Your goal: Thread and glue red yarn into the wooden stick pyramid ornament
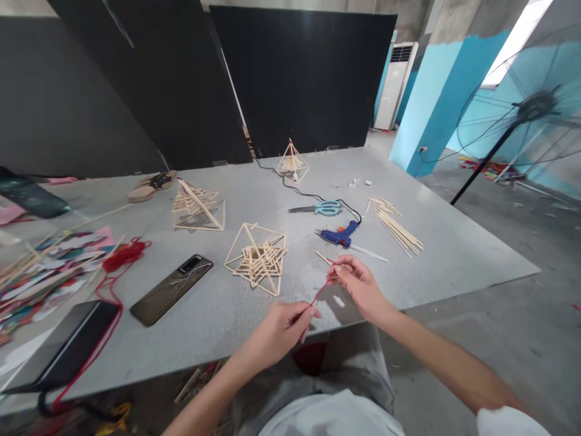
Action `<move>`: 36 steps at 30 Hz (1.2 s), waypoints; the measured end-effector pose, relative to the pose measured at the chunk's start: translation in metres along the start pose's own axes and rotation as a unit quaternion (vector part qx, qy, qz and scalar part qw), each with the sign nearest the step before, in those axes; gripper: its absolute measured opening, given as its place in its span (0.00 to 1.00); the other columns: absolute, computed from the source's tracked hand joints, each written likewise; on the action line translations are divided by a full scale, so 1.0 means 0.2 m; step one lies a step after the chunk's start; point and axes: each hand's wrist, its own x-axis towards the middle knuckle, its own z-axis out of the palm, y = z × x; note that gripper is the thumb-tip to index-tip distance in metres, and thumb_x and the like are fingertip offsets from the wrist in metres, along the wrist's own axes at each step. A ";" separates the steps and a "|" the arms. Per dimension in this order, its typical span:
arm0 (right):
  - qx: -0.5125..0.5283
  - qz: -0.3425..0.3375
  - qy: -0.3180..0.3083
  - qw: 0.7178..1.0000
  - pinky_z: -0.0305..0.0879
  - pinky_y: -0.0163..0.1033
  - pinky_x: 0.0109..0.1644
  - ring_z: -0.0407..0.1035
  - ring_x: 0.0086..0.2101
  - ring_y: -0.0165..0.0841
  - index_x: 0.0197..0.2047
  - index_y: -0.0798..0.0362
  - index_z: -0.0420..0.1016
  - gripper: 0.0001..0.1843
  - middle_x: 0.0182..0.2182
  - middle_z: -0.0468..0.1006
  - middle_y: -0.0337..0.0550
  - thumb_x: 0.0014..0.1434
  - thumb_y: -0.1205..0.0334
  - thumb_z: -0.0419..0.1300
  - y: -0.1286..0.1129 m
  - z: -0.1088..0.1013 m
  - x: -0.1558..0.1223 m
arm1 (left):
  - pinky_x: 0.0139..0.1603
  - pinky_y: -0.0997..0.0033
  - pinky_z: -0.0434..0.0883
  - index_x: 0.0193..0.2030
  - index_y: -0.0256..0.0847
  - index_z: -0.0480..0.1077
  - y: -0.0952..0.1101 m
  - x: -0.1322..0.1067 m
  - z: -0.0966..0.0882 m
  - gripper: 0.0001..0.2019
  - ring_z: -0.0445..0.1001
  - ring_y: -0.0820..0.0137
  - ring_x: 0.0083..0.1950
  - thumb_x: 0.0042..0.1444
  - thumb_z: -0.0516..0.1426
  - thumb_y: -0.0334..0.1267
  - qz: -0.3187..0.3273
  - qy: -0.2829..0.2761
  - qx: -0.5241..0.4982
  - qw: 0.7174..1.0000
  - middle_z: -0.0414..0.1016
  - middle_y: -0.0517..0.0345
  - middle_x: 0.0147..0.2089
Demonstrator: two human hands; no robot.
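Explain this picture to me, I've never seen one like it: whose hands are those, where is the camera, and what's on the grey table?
There is no machine here, just one person working with bare hands. The camera sits on their head and looks down, so the arms reach in from below. The left hand and right hand each pinch one strand of red yarn, stretched between them. On the grey table lie three stick pyramids, a blue glue gun, scissors, loose sticks, a phone and a yarn ball.
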 end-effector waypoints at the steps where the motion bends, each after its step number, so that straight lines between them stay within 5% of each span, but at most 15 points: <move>1: -0.019 -0.002 -0.001 1.000 0.77 0.43 0.45 0.79 0.35 0.33 0.43 0.48 0.75 0.25 0.37 0.85 0.40 0.53 0.42 0.78 0.00 -0.03 0.00 | 0.31 0.72 0.63 0.37 0.38 0.81 -0.01 0.00 0.00 0.24 0.70 0.71 0.27 0.74 0.52 0.52 0.013 0.023 0.004 1.000 0.73 0.61 0.24; 4: -0.081 0.007 -0.017 0.997 0.75 0.40 0.38 0.76 0.32 0.32 0.44 0.49 0.73 0.24 0.36 0.84 0.40 0.56 0.42 0.75 0.01 -0.10 0.01 | 0.36 0.70 0.69 0.33 0.40 0.83 -0.03 -0.01 -0.02 0.23 0.75 0.68 0.34 0.73 0.56 0.49 0.094 0.135 0.024 0.986 0.82 0.52 0.36; 7: -0.154 0.039 -0.072 0.985 0.72 0.39 0.34 0.74 0.29 0.31 0.46 0.48 0.70 0.23 0.34 0.82 0.39 0.59 0.43 0.72 0.02 -0.14 0.02 | 0.51 0.64 0.74 0.27 0.43 0.83 -0.01 -0.02 -0.05 0.23 0.78 0.61 0.54 0.74 0.58 0.46 0.191 0.235 0.024 0.953 0.83 0.45 0.57; 10: -0.300 0.014 -0.148 0.942 0.72 0.41 0.35 0.75 0.30 0.34 0.52 0.49 0.70 0.18 0.36 0.83 0.42 0.67 0.47 0.64 -0.01 -0.17 0.06 | 0.54 0.62 0.76 0.27 0.43 0.82 0.01 -0.04 -0.06 0.24 0.80 0.60 0.55 0.75 0.58 0.43 0.255 0.203 -0.053 0.944 0.87 0.46 0.50; 12: -0.462 -0.091 -0.147 0.870 0.75 0.46 0.44 0.78 0.39 0.38 0.58 0.50 0.71 0.14 0.46 0.84 0.50 0.71 0.57 0.59 -0.07 -0.21 0.14 | 0.47 0.65 0.77 0.27 0.41 0.80 0.03 -0.06 -0.07 0.24 0.81 0.65 0.41 0.76 0.56 0.42 0.263 0.147 -0.117 0.946 0.85 0.51 0.34; 14: -0.626 -0.222 -0.104 0.740 0.72 0.53 0.59 0.76 0.54 0.46 0.64 0.53 0.70 0.22 0.59 0.79 0.59 0.69 0.70 0.55 -0.15 -0.28 0.29 | 0.39 0.70 0.74 0.26 0.40 0.77 0.03 -0.08 -0.07 0.26 0.77 0.70 0.31 0.77 0.55 0.43 0.244 0.118 -0.136 0.953 0.79 0.56 0.26; 17: -0.770 -0.283 -0.155 0.551 0.64 0.58 0.67 0.65 0.67 0.53 0.68 0.55 0.71 0.32 0.67 0.73 0.62 0.63 0.79 0.53 -0.26 -0.40 0.55 | 0.32 0.76 0.69 0.26 0.39 0.76 -0.01 -0.12 -0.08 0.28 0.73 0.74 0.27 0.78 0.53 0.47 0.187 0.111 -0.089 0.972 0.77 0.57 0.25; 20: -0.790 -0.289 -0.241 0.484 0.62 0.56 0.68 0.63 0.69 0.51 0.67 0.53 0.75 0.30 0.65 0.77 0.58 0.64 0.78 0.54 -0.30 -0.48 0.75 | 0.28 0.77 0.66 0.28 0.39 0.76 -0.09 -0.16 -0.10 0.28 0.70 0.75 0.25 0.79 0.51 0.49 0.139 0.128 -0.042 0.981 0.76 0.58 0.25; 24: -0.773 -0.288 -0.305 0.476 0.66 0.53 0.63 0.73 0.58 0.47 0.63 0.52 0.78 0.27 0.54 0.82 0.55 0.64 0.75 0.55 -0.29 -0.50 0.89 | 0.31 0.75 0.72 0.32 0.39 0.76 -0.23 -0.20 -0.23 0.24 0.76 0.72 0.29 0.79 0.50 0.46 0.115 0.199 0.024 0.973 0.78 0.57 0.30; 27: -0.745 -0.299 -0.327 0.499 0.70 0.53 0.58 0.76 0.51 0.48 0.59 0.53 0.78 0.22 0.49 0.83 0.55 0.63 0.70 0.58 -0.31 -0.50 0.94 | 0.40 0.72 0.77 0.40 0.41 0.78 -0.32 -0.21 -0.40 0.15 0.82 0.68 0.38 0.76 0.53 0.39 0.155 0.282 0.129 0.938 0.83 0.54 0.37; 29: -0.704 -0.323 -0.316 0.548 0.72 0.54 0.56 0.77 0.50 0.49 0.55 0.51 0.78 0.17 0.47 0.83 0.55 0.63 0.64 0.59 -0.33 -0.50 0.96 | 0.45 0.69 0.78 0.43 0.41 0.77 -0.36 -0.20 -0.52 0.10 0.83 0.67 0.42 0.74 0.55 0.33 0.196 0.326 0.196 0.904 0.84 0.53 0.40; 34: -0.563 -0.329 -0.163 0.740 0.75 0.46 0.40 0.77 0.34 0.42 0.46 0.48 0.76 0.14 0.35 0.82 0.45 0.56 0.56 0.65 -0.29 -0.38 0.93 | 0.56 0.61 0.79 0.48 0.39 0.77 -0.45 -0.07 -0.68 0.09 0.83 0.63 0.50 0.69 0.57 0.25 0.281 0.330 0.326 0.840 0.86 0.48 0.49; 36: -0.543 -0.316 -0.158 0.762 0.74 0.43 0.36 0.76 0.31 0.39 0.43 0.48 0.76 0.12 0.33 0.81 0.42 0.56 0.56 0.66 -0.22 -0.29 0.89 | 0.59 0.57 0.79 0.52 0.39 0.77 -0.48 -0.02 -0.69 0.10 0.83 0.59 0.55 0.69 0.58 0.25 0.309 0.309 0.367 0.821 0.86 0.46 0.54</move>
